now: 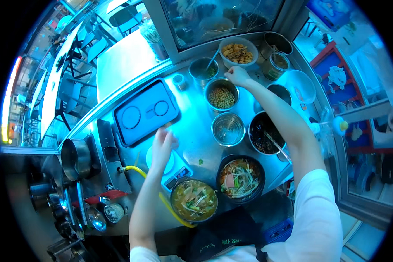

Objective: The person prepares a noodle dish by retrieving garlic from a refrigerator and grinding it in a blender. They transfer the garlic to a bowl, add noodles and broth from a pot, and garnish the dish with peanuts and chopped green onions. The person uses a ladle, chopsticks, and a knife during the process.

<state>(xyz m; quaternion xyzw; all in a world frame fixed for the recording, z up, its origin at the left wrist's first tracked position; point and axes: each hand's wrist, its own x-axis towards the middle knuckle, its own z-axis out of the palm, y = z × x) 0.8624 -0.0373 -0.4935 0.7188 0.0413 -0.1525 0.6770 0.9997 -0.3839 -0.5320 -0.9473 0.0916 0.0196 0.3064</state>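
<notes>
My right hand [238, 76] reaches to the far side of the counter with its fingers curled, by the rim of a steel pot of pale beans or nuts [221, 98]. Whether it pinches something is too small to tell. Just beyond it stands a plastic tub of golden fried pieces [238, 54]. My left hand [163, 142] is motion-blurred above a white digital scale [180, 170], near a rectangular tray [145, 111]; no object shows in it. Close to my body are two dark bowls, one of brothy soup [194, 201], the other topped with bean sprouts and a pink slice [240, 178].
A steel pot with chopped greens [203, 70], a clear-looking container [228, 129] and a pot of dark sauce with a ladle [265, 134] crowd the right side. A yellow hose [165, 203] runs past the scale. Pans [75, 159] and ladles fill the left.
</notes>
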